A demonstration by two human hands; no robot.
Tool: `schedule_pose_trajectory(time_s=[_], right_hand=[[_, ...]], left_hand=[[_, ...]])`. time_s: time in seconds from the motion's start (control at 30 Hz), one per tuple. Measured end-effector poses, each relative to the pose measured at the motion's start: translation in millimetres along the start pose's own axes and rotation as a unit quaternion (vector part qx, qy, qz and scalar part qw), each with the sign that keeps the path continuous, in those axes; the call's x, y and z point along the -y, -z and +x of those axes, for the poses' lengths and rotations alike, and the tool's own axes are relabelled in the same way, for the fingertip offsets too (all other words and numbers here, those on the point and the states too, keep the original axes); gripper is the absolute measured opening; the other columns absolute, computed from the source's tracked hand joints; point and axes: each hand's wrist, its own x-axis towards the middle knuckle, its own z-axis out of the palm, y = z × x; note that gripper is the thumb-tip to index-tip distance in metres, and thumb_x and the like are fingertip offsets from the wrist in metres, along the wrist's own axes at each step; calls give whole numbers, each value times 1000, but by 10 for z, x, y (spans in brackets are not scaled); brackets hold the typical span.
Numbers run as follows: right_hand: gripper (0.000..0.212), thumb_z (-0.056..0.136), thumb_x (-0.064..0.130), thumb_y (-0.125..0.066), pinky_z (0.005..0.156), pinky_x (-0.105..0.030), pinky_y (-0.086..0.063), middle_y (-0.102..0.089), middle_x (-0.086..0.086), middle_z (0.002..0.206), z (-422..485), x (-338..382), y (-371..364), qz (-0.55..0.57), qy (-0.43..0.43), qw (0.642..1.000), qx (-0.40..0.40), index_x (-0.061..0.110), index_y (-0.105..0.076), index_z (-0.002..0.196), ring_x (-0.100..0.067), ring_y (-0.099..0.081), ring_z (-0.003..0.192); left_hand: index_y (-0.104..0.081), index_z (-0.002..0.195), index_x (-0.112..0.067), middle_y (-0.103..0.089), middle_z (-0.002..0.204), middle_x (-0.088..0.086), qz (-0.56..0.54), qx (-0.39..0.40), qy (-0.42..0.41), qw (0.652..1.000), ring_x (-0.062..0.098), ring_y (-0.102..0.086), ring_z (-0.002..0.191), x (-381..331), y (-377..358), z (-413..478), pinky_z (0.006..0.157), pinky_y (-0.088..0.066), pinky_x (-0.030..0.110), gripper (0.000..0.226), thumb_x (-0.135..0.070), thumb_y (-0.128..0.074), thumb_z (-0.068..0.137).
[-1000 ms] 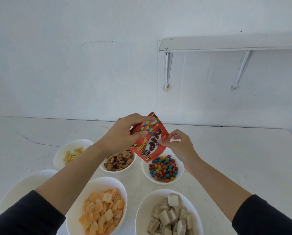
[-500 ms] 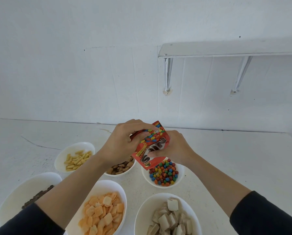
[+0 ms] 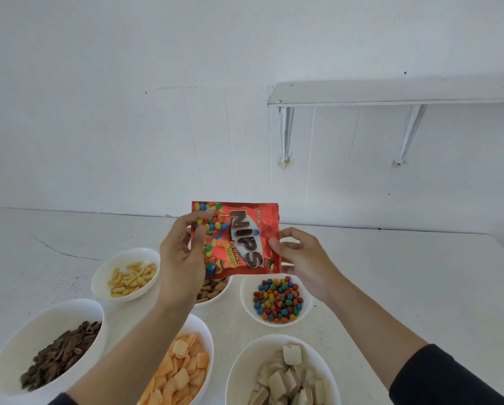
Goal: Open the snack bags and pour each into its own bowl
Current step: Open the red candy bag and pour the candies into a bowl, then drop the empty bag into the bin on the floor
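Note:
A flat red Nips candy bag (image 3: 239, 238) is held upright in the air, its front facing me. My left hand (image 3: 182, 255) pinches its left edge and my right hand (image 3: 300, 257) pinches its right edge. Below the bag stands a white bowl (image 3: 304, 312) holding coloured round candies (image 3: 277, 299). Just left of it, a bowl of brown squares (image 3: 212, 289) is partly hidden behind my left wrist.
Other white bowls on the white table: yellow sticks (image 3: 128, 277) at the left, dark seeds (image 3: 60, 350) at the near left, orange crackers (image 3: 180, 372) under my left forearm, pale wafers (image 3: 285, 378) near right. A wall shelf (image 3: 391, 93) hangs at the back right.
The bag was tilted and crumpled between both hands above the candy bowl; now it is raised, flattened and upright. The view has shifted and shows the seed bowl.

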Motion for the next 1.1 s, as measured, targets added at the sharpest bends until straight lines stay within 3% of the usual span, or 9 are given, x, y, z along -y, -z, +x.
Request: schedule_pose_trajectory(time_s=[0.17,0.33,0.43,0.53,0.6,0.73,0.8,0.9,1.1], right_hand=[[27,91,17,-72,72,-33,-55,-77,-10,101,-42,6,-202,45,-5,999,-2,12,-64,116,-24,-73,94],[20,95,15,-67,65,-31,-60,-74,-9,101,6,7,-416,16,11,994,-107,13,-63,114,-21,-75,86],[12,97,15,-62,64,-32,-62,-71,-6,102,93,14,-612,-18,38,990,-137,15,-64,110,-18,-73,84],[8,99,16,-58,59,-27,-60,-68,-2,101,172,55,-877,-67,73,986,-137,19,-62,105,-16,-71,83],[8,99,15,-57,59,-27,-60,-68,0,100,205,103,-1098,-95,105,983,-114,21,-62,102,-17,-71,85],[8,98,19,-56,77,-45,-61,-70,5,94,193,219,-1683,-170,164,971,-32,25,-61,101,-19,-70,86],[7,98,20,-57,76,-47,-60,-70,6,89,131,263,-2071,-182,185,966,12,25,-60,95,-17,-69,83],[5,97,19,-58,75,-39,-58,-69,8,88,-6,265,-2752,-216,224,947,72,21,-60,93,-15,-67,85],[4,98,18,-57,69,-25,-54,-70,3,92,-630,2,-4476,-217,249,920,212,17,-59,95,-14,-67,85]], left_hand=[[-62,113,-33,-66,121,-7,-9,-84,13,996,13,-72,104,106,43,-103,62,-63,37,23,-19,-46,108],[-56,118,-29,-66,106,-23,4,-14,31,999,4,-68,108,223,312,-198,68,-63,34,35,-1,-61,98],[-60,114,-24,-63,119,-5,57,27,54,997,13,-67,112,276,509,-249,72,-63,34,39,8,-65,92],[-60,112,-33,-64,115,-7,144,50,83,985,14,-68,104,265,748,-253,68,-59,22,44,3,-71,90],[-57,118,-38,-64,115,-8,180,74,100,976,13,-68,103,221,975,-228,74,-60,25,48,-2,-73,90],[-54,124,-41,-61,124,-13,266,77,87,957,11,-62,112,72,1546,-248,76,-56,15,41,-15,-68,96],[-52,130,-46,-56,130,-10,320,58,98,941,13,-59,116,-61,1928,-319,86,-56,23,40,-26,-65,98],[-41,138,-57,-50,129,-6,410,71,147,897,14,-52,120,-326,2596,-508,96,-45,30,45,-44,-59,98],[-64,119,-45,-68,106,-11,436,-35,189,879,6,-64,91,-956,4080,-1286,78,-47,23,21,-46,-58,99]])
